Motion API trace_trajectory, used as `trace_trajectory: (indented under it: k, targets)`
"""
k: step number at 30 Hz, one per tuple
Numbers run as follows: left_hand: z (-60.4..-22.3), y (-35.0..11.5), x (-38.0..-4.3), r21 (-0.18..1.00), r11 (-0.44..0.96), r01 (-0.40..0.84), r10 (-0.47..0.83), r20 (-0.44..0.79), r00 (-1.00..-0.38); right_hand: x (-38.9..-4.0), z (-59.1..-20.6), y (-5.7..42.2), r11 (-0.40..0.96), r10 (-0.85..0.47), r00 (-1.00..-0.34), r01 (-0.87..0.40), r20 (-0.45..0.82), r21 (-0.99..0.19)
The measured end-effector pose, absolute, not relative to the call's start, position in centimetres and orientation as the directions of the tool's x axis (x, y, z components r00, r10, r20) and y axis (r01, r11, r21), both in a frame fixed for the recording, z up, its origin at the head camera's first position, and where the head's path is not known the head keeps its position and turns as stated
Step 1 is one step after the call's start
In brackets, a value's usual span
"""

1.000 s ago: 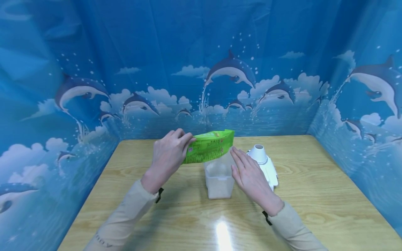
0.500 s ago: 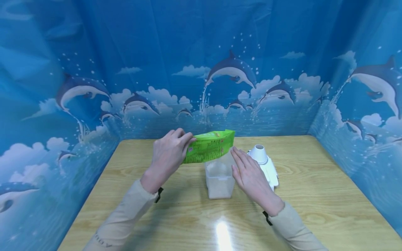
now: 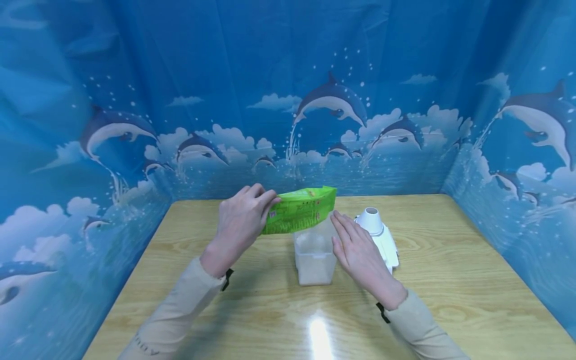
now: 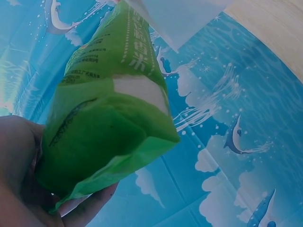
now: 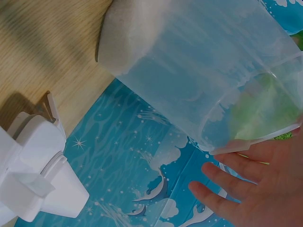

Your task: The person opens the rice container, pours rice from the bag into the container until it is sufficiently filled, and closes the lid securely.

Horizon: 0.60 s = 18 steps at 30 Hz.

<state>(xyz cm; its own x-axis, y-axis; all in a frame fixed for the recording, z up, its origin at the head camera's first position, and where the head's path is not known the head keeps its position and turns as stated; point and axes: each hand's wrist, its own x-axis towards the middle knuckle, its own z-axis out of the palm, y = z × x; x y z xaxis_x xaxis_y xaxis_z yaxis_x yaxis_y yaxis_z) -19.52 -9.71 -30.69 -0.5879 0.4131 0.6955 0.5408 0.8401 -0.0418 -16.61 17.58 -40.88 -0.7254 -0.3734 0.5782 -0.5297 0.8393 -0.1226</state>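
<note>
In the head view my left hand [image 3: 245, 220] grips one end of a green printed plastic bag [image 3: 301, 212], holding it tilted over a tall translucent plastic container [image 3: 315, 270]. From the left wrist, the bag [image 4: 109, 123] looks full-bodied at the gripped end, with the fingers curled round its bottom fold. White grain-like contents lie low in the container [image 5: 132, 33], and green shows through near its rim in the right wrist view. My right hand [image 3: 360, 252] has its fingers extended, the fingertips right at the container's rim. The bag's mouth is hidden.
Behind my right hand, on the wooden table [image 3: 450, 300], stands a white plastic device [image 3: 378, 232] with a cone-shaped nozzle. A blue dolphin-print curtain [image 3: 252, 100] encloses the back and both sides of the table.
</note>
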Motion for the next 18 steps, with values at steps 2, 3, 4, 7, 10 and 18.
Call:
trace_trajectory:
  k: [2,3,4,7,10,18]
  targets:
    - [-30.63,-9.71,-19.47,-0.046,0.840,0.541,0.417,0.694,-0.588,-16.57,-40.82,17.59,0.839,-0.373,-0.730,-0.529,0.572,-0.128]
    - [-30.58,-9.70,-19.43,-0.049,0.839,0.542,0.420,0.693,-0.587,-16.55,-40.80,17.60,0.839,-0.373,-0.733,-0.528,0.569,-0.130]
    - [-30.58,-9.70,-19.40,-0.051,0.838,0.543,0.422,0.691,-0.587,-16.54,-40.78,17.61,0.839,-0.374,-0.735,-0.528,0.566,-0.132]
    - [-30.50,-9.71,-19.27,-0.061,0.833,0.549,0.433,0.688,-0.582,-16.47,-40.71,17.61,0.838,-0.377,-0.738,-0.529,0.560,-0.133]
    - [-30.44,-9.71,-19.15,-0.069,0.829,0.555,0.444,0.686,-0.577,-16.43,-40.70,17.62,0.839,-0.380,-0.738,-0.529,0.557,-0.128]
    - [-30.32,-9.71,-19.03,-0.070,0.821,0.566,0.455,0.680,-0.575,-16.47,-40.68,17.63,0.841,-0.379,-0.742,-0.525,0.553,-0.129]
